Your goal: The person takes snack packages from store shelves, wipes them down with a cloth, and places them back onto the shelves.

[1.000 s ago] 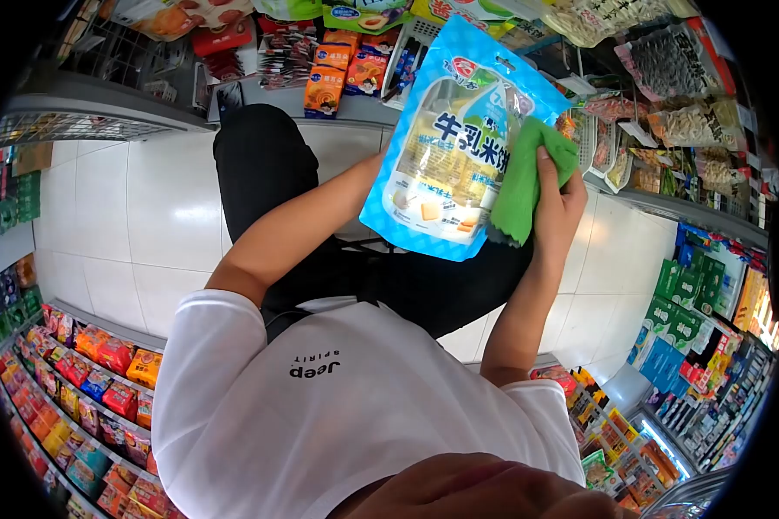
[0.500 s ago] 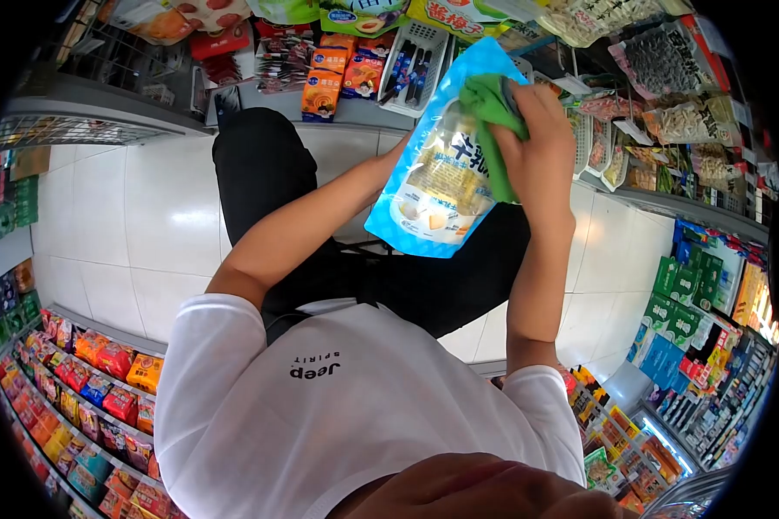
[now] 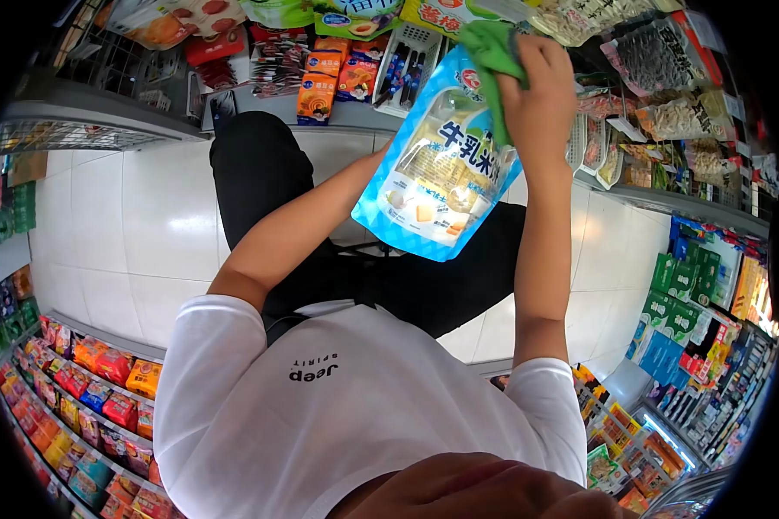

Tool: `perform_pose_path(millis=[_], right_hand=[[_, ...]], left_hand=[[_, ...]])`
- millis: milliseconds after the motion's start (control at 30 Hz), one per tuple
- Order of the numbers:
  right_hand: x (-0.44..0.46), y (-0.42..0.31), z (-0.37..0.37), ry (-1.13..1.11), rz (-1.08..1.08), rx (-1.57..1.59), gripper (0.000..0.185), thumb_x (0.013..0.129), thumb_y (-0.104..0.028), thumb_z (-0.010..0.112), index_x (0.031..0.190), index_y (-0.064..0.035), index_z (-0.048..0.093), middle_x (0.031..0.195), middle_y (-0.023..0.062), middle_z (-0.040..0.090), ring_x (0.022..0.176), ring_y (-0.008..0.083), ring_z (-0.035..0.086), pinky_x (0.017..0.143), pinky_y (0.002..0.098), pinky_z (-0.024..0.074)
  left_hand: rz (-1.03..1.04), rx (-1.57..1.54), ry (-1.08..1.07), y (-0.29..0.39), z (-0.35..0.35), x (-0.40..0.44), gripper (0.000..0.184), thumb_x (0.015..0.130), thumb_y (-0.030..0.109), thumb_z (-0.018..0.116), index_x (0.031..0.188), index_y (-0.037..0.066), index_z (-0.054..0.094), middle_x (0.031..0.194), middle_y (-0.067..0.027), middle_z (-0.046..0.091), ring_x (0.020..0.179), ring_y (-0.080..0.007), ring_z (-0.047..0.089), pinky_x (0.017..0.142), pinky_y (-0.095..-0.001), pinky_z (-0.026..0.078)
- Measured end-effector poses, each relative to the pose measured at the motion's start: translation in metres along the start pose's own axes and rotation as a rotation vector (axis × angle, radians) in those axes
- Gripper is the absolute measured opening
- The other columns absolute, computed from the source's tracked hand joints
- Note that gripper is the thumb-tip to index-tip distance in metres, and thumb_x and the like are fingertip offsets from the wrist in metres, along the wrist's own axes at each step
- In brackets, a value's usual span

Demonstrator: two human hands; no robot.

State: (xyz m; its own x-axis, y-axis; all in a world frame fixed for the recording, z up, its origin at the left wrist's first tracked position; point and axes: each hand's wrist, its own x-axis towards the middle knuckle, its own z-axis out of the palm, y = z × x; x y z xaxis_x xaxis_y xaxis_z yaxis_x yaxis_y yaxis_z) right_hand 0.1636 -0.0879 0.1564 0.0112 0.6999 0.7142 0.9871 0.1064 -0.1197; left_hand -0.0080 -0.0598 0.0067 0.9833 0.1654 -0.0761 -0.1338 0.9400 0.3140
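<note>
A blue snack bag (image 3: 433, 173) with a clear window and dark blue lettering is held up, tilted, over my lap. My left forearm (image 3: 320, 203) runs up to the bag's left edge; the hand itself is behind the bag, its fingers hidden, and the bag rests in its hold. Bunched in my right hand (image 3: 541, 99) is a green cloth (image 3: 492, 52), its fingers closed round it. The cloth lies against the bag's upper right side, and one end of it hangs down along the front.
A shelf ahead carries orange snack packs (image 3: 318, 86), a white basket (image 3: 404, 65) of dark packets and several large food bags. On the right hang bags of dried goods (image 3: 666, 65). Packed snack shelves (image 3: 104, 389) stand behind left; green boxes (image 3: 679, 294) at right.
My right hand and the green cloth have moved up towards the bag's top edge, uncovering more lettering. The bag has shifted slightly left and turned its front more towards me.
</note>
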Motion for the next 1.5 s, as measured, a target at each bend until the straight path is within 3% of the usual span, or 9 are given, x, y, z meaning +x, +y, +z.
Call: perform_pose_path(millis=[67, 267, 533, 767, 933, 1167, 1300, 1500], right_hand=[[-0.003, 0.007, 0.004, 0.051, 0.029, -0.016, 0.041, 0.074, -0.012, 0.081, 0.113, -0.0162, 0.073, 0.103, 0.0042, 0.064, 0.098, 0.0266, 0.062, 0.077, 0.0376, 0.0527], [-0.001, -0.013, -0.005, -0.184, -0.162, 0.087, 0.044, 0.073, -0.009, 0.080, 0.115, -0.0152, 0.072, 0.106, 0.0044, 0.064, 0.100, 0.0270, 0.062, 0.080, 0.0384, 0.0524], [-0.025, 0.032, -0.016, -0.224, 0.073, 0.049, 0.043, 0.072, -0.002, 0.078, 0.114, -0.0110, 0.072, 0.107, 0.0076, 0.063, 0.101, 0.0284, 0.061, 0.083, 0.0390, 0.0519], [-0.018, 0.007, -0.006, -0.180, -0.007, 0.125, 0.043, 0.071, -0.004, 0.077, 0.113, -0.0119, 0.073, 0.104, 0.0038, 0.065, 0.100, 0.0271, 0.062, 0.081, 0.0392, 0.0530], [-0.027, 0.037, -0.013, -0.136, 0.211, 0.027, 0.039, 0.074, -0.005, 0.078, 0.113, -0.0062, 0.072, 0.103, 0.0086, 0.064, 0.098, 0.0301, 0.062, 0.082, 0.0400, 0.0518], [-0.028, 0.006, -0.007, -0.175, 0.075, 0.194, 0.045, 0.072, -0.003, 0.077, 0.117, -0.0087, 0.070, 0.105, 0.0079, 0.064, 0.099, 0.0303, 0.062, 0.084, 0.0397, 0.0520], [-0.034, 0.030, -0.012, -0.167, 0.307, 0.073, 0.040, 0.078, -0.006, 0.075, 0.117, -0.0076, 0.069, 0.108, 0.0095, 0.065, 0.096, 0.0332, 0.065, 0.081, 0.0406, 0.0536], [-0.032, 0.006, -0.010, -0.178, 0.162, 0.215, 0.040, 0.079, -0.012, 0.077, 0.117, -0.0056, 0.068, 0.108, 0.0118, 0.064, 0.095, 0.0340, 0.066, 0.079, 0.0399, 0.0535]], left_hand=[[0.005, -0.001, -0.002, 0.001, -0.001, 0.000, 0.052, 0.100, 0.035, 0.062, 0.143, 0.007, 0.053, 0.125, -0.0080, 0.068, 0.104, -0.0181, 0.071, 0.086, -0.0356, 0.061], [-0.003, -0.008, -0.002, 0.001, -0.001, 0.001, 0.052, 0.100, 0.036, 0.061, 0.143, 0.008, 0.053, 0.125, -0.0081, 0.068, 0.104, -0.0183, 0.071, 0.086, -0.0357, 0.061], [0.016, -0.016, -0.011, 0.006, -0.006, -0.001, 0.053, 0.101, 0.037, 0.060, 0.144, 0.008, 0.052, 0.125, -0.0083, 0.068, 0.104, -0.0186, 0.071, 0.087, -0.0358, 0.061], [-0.007, -0.025, -0.024, 0.009, -0.009, 0.000, 0.053, 0.101, 0.039, 0.059, 0.144, 0.008, 0.052, 0.125, -0.0084, 0.068, 0.104, -0.0189, 0.071, 0.087, -0.0358, 0.061], [-0.011, -0.031, -0.032, 0.010, -0.010, -0.002, 0.054, 0.101, 0.039, 0.059, 0.144, 0.008, 0.052, 0.125, -0.0085, 0.068, 0.104, -0.0190, 0.071, 0.087, -0.0359, 0.061], [-0.005, -0.030, -0.024, 0.011, -0.014, 0.001, 0.054, 0.102, 0.040, 0.058, 0.145, 0.008, 0.051, 0.125, -0.0087, 0.068, 0.104, -0.0193, 0.071, 0.087, -0.0360, 0.061], [-0.006, -0.023, -0.022, 0.013, -0.014, 0.002, 0.054, 0.102, 0.041, 0.057, 0.145, 0.008, 0.051, 0.125, -0.0088, 0.068, 0.104, -0.0194, 0.071, 0.087, -0.0361, 0.061], [-0.006, -0.043, -0.026, 0.013, -0.017, 0.003, 0.055, 0.102, 0.042, 0.056, 0.146, 0.009, 0.050, 0.125, -0.0089, 0.068, 0.105, -0.0196, 0.071, 0.087, -0.0361, 0.061]])
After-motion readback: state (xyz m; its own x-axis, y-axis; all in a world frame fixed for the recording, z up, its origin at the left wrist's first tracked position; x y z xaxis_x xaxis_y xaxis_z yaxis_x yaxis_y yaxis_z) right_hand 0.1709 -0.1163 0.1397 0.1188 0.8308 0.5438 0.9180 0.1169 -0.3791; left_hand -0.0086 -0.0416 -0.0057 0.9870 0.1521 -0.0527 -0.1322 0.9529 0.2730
